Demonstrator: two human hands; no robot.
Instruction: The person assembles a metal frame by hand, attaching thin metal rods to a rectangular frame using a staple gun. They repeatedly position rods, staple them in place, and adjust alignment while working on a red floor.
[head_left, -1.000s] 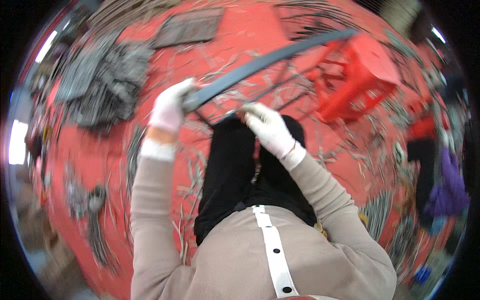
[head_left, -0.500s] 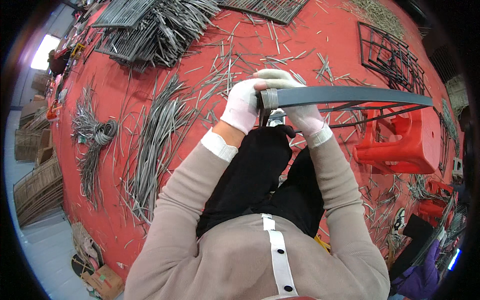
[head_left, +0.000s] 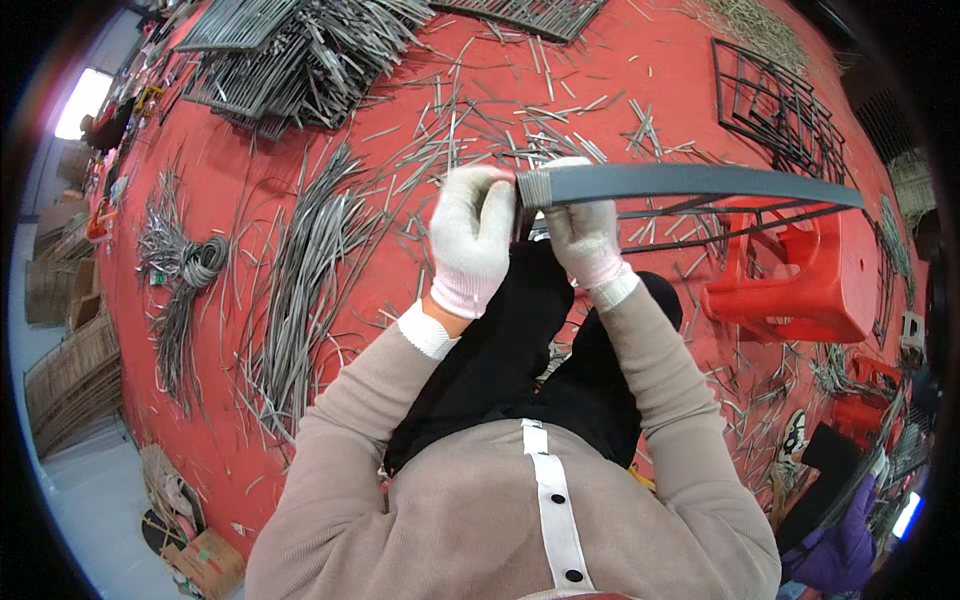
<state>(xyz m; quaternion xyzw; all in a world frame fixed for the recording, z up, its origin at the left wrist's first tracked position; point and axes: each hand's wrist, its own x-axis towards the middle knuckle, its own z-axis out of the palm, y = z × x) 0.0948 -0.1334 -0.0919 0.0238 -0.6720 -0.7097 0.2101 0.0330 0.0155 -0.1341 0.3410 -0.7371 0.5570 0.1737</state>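
Note:
A dark grey curved metal frame (head_left: 700,186) reaches from my hands out to the right, over the red stool. Grey flat strip is wound in tight turns (head_left: 535,190) around its near end. My right hand (head_left: 583,235), in a whitish glove, is closed around the frame from beneath, just right of the wound strip; the bar hides part of its fingers. Beside the end of the frame, my left hand (head_left: 470,235), gloved too, is closed with thumb against curled fingers. What it pinches is hidden.
The red plastic stool (head_left: 800,275) stands at my right. Loose grey strips (head_left: 300,300) and a tied coil (head_left: 205,262) lie on the red floor at left. Stacked slatted panels (head_left: 250,85) are far left, black frames (head_left: 780,110) far right. A person in purple (head_left: 840,540) is at lower right.
My left hand has moved left and down, away from over the frame's end. My right hand's fingers have slipped from the top of the bar to beneath it. The frame has hardly shifted.

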